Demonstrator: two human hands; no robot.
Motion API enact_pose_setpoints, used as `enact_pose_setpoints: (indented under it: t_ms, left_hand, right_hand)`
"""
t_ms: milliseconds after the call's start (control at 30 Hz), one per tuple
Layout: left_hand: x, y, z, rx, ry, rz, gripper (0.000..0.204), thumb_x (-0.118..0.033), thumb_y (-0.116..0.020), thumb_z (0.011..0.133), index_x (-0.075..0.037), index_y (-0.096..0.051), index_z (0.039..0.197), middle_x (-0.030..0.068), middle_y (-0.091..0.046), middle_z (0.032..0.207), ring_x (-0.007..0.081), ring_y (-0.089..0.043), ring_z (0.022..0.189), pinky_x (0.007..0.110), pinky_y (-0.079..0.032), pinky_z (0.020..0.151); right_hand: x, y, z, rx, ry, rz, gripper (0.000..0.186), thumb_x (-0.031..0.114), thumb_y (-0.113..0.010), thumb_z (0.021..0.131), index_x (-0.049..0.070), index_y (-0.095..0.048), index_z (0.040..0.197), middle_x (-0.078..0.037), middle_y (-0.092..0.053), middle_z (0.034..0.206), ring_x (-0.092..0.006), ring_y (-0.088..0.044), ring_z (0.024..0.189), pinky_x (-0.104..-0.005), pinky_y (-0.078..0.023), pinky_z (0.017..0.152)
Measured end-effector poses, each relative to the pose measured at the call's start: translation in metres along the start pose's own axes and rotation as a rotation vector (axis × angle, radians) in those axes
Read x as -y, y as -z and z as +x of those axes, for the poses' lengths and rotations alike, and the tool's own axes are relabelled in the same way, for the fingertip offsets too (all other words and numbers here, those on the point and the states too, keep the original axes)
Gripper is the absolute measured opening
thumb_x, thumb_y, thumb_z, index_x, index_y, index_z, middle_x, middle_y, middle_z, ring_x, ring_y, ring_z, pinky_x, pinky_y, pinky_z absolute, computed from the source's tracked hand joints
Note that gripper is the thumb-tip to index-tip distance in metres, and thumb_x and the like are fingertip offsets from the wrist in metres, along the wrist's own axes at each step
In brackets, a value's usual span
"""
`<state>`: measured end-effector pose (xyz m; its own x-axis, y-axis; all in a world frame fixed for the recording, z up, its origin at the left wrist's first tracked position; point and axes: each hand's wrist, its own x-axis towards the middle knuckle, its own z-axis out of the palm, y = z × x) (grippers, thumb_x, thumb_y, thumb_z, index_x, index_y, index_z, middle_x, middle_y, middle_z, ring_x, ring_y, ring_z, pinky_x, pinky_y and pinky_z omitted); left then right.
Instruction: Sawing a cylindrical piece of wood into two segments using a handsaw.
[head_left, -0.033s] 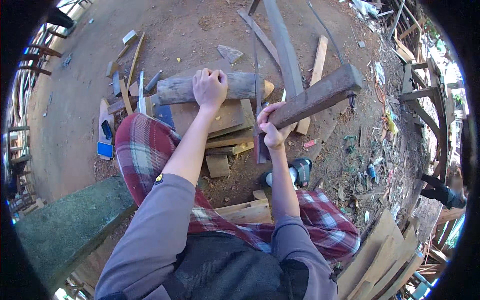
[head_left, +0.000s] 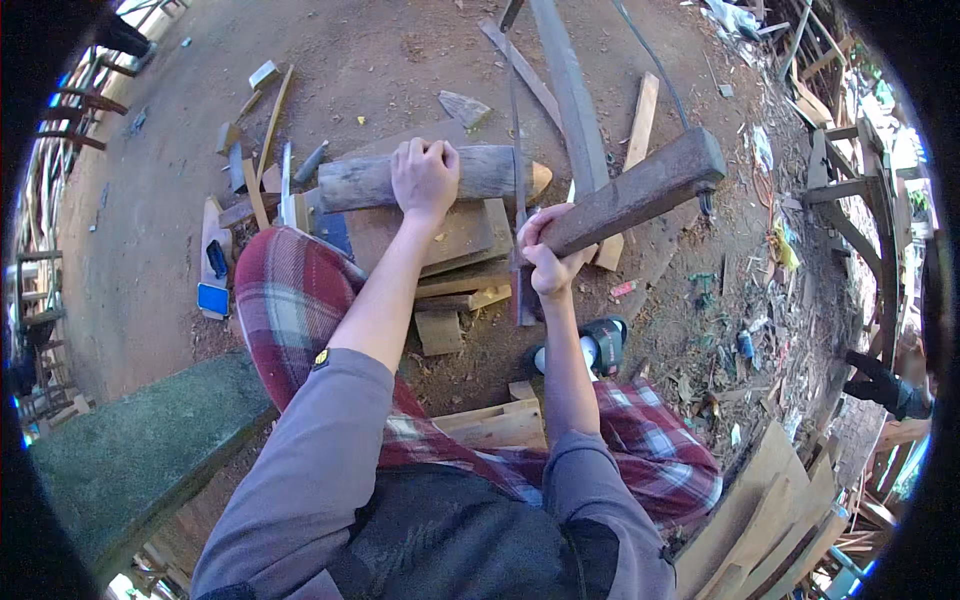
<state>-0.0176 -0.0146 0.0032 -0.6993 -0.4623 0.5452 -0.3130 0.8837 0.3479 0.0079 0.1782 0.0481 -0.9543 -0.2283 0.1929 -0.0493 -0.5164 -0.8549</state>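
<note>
Dirt floor (head_left: 160,270), litter (head_left: 786,250) strewn at right. Greenish slab (head_left: 150,440) set near left. Boards (head_left: 742,500) stacked near right. Wooden frame (head_left: 836,190) seen farther right, daylight (head_left: 908,150) let through behind.

Daylight is soft & rather dim around the grey log (head_left: 488,172), w/ weak shadows, darker below it. Far right of the log, bg behind the wooden frame (head_left: 838,190) glares white. Farthest from the log, lines bend strongly, blur & end in black; log is fairly sharp.

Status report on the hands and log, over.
Left hand on the log. Right hand gripping saw. Blade across log near its pointed end. Boards underneath log.
</note>
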Motion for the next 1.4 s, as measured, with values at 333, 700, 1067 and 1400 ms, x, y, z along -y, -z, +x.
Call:
enact_pose_setpoints:
  t_ms: [333,700,1067,1400]
  left_hand:
    - [-0.017,0.009,0.004,0.239,0.057,-0.113,0.027,-0.036,-0.064,0.084,-0.01,-0.07,0.091,0.0087,-0.063,0.096,0.0267,-0.056,0.099,0.038,-0.042,0.088]
    - [-0.021,0.008,0.004,0.244,0.075,-0.038,0.037,-0.044,-0.065,0.082,-0.008,-0.07,0.092,0.0096,-0.059,0.093,0.0264,-0.055,0.097,0.038,-0.041,0.089]
    - [-0.021,0.005,0.002,0.216,0.051,-0.024,0.039,-0.045,-0.064,0.081,-0.007,-0.069,0.089,0.0093,-0.057,0.092,0.0259,-0.054,0.095,0.037,-0.041,0.087]
    - [-0.024,0.003,0.0,0.101,-0.23,0.032,0.03,-0.038,-0.06,0.086,-0.009,-0.067,0.088,0.0109,-0.056,0.091,0.0278,-0.055,0.092,0.04,-0.044,0.082]
  right_hand:
    - [-0.002,0.013,0.005,0.107,-0.015,-0.059,0.028,-0.01,-0.053,0.059,-0.004,-0.056,0.086,-0.006,-0.055,0.069,-0.0132,-0.054,0.058,-0.0254,-0.044,0.055]
    - [0.006,0.027,0.006,0.146,-0.041,-0.108,0.027,-0.007,-0.055,0.061,-0.003,-0.057,0.088,-0.007,-0.055,0.071,-0.0128,-0.054,0.06,-0.0254,-0.044,0.054]
    - [0.016,0.03,-0.016,0.095,-0.085,-0.037,0.03,-0.005,-0.054,0.061,-0.003,-0.055,0.091,-0.006,-0.054,0.069,-0.0122,-0.052,0.057,-0.0238,-0.042,0.052]
    - [0.006,0.026,-0.007,0.307,-0.085,-0.568,0.04,0.016,-0.064,0.064,-0.003,-0.06,0.099,-0.003,-0.062,0.08,-0.0135,-0.055,0.071,-0.028,-0.046,0.068]
